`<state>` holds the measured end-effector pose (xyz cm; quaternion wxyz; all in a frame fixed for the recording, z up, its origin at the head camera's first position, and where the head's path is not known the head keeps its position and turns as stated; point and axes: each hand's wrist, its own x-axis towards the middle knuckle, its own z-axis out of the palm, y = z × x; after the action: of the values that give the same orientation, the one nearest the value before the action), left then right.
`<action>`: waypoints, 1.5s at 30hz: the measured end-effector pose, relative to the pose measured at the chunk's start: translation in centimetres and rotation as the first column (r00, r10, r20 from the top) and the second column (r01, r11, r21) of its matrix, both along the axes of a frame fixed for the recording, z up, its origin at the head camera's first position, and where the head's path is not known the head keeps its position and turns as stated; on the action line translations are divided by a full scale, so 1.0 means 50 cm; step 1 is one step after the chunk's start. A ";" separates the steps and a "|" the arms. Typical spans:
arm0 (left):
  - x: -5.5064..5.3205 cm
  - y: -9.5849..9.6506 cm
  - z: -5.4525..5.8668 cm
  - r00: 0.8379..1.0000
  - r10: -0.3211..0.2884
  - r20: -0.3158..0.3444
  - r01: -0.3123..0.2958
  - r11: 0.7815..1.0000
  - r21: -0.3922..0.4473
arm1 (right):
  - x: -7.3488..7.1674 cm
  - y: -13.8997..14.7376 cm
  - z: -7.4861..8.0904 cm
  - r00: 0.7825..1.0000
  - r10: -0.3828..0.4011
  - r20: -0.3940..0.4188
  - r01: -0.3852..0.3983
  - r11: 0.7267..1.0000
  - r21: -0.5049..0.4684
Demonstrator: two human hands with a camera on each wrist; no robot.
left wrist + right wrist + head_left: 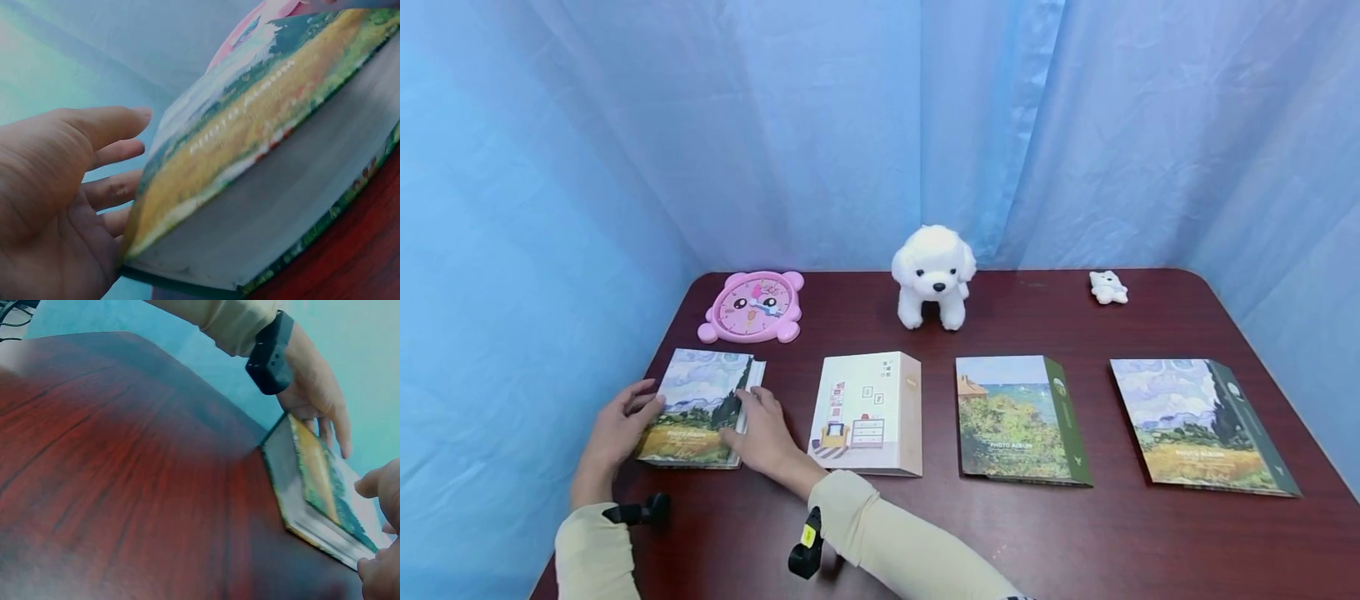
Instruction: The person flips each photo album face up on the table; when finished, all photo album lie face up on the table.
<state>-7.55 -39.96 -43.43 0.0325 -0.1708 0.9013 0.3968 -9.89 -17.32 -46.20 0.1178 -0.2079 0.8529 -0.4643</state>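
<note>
Photo album (692, 412), head view: I see it lying at the left end of the table (1037, 542), nearer than the pink clock (741, 317) and left of the white book (867, 408).
Left hand (619, 427), head view: rests along the album's left edge.
Right hand (767, 433), head view: lies over the right edge, fingertips on the cover, not clasped.
Step, head view: looks to me like steadying or squaring the album between both hands.
Left thumb, left wrist view: stretched out; the fingers lie loosely straight beside the album, some tips hidden behind it.
Right fingers, right wrist view: loosely parted around the album's corner, partly out of view.
Next move, right wrist view: probably calls for even, gentle pressure from both sides.
</note>
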 end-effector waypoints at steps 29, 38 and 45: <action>-0.090 0.221 0.039 0.938 -0.241 -0.249 0.224 0.970 -0.094 | -0.120 0.266 0.043 0.955 -0.247 -0.166 0.240 0.969 -0.065; -0.088 0.313 -0.022 0.898 -0.402 -0.177 0.393 0.916 -0.086 | -0.104 0.344 0.007 0.932 -0.337 -0.134 0.336 0.941 -0.025; -0.084 0.361 -0.055 0.886 -0.444 -0.137 0.439 0.896 -0.069 | -0.077 0.379 -0.006 0.933 -0.360 0.004 0.359 0.932 0.047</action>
<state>-11.74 -21.89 -46.17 0.0514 0.0681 0.9234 0.3741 -13.73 1.64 -46.51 0.0408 -0.0429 0.8860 -0.4598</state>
